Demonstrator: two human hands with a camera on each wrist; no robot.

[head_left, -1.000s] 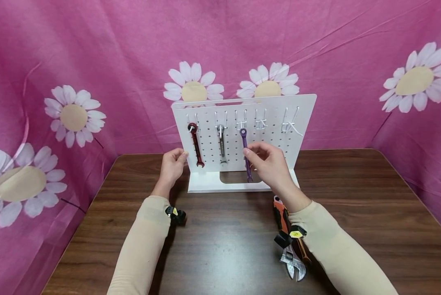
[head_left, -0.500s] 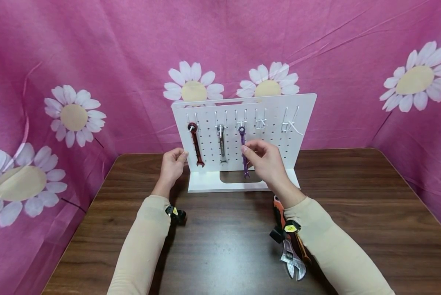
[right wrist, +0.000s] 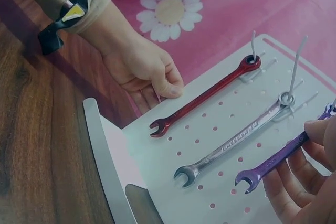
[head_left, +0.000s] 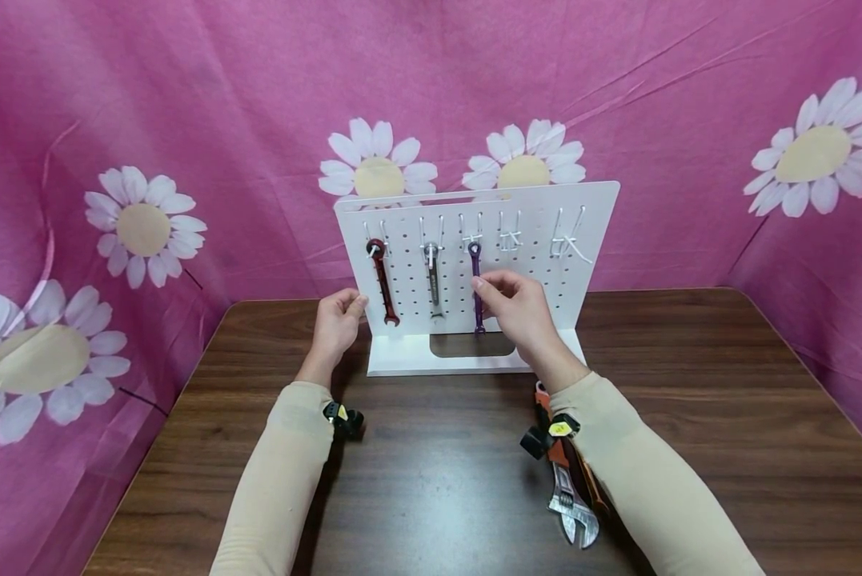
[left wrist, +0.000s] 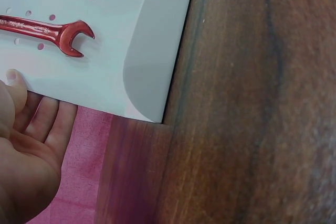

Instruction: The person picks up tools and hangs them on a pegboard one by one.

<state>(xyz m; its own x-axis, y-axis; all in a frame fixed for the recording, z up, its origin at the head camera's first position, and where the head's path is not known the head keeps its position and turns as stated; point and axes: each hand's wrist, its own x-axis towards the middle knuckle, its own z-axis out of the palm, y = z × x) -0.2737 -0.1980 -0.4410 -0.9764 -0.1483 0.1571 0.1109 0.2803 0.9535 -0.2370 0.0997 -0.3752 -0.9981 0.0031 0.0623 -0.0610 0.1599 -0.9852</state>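
My right hand [head_left: 524,316] pinches a purple combination wrench [head_left: 477,268] upright in front of the white pegboard [head_left: 596,220]. The wrench's ring end is at the third hook from the left; in the right wrist view that end of the purple wrench [right wrist: 281,157] meets the frame's edge, so I cannot tell whether the hook is through it. My left hand [head_left: 337,328] grips the board's left edge; in the left wrist view the thumb lies in front and the fingers reach behind. A red wrench [head_left: 383,288] and a silver wrench [head_left: 434,280] hang on the first two hooks.
Two more white hooks [head_left: 510,238] stick out on the board's right half. An adjustable wrench [head_left: 566,496] with an orange handle lies on the wooden table [head_left: 431,480] below my right forearm. Beside it a gold-coloured wrench [head_left: 591,484] is partly hidden by the sleeve.
My right hand has moved slightly up and left, raising the purple wrench against the board at the third hook. The left hand has stayed on the board's edge.
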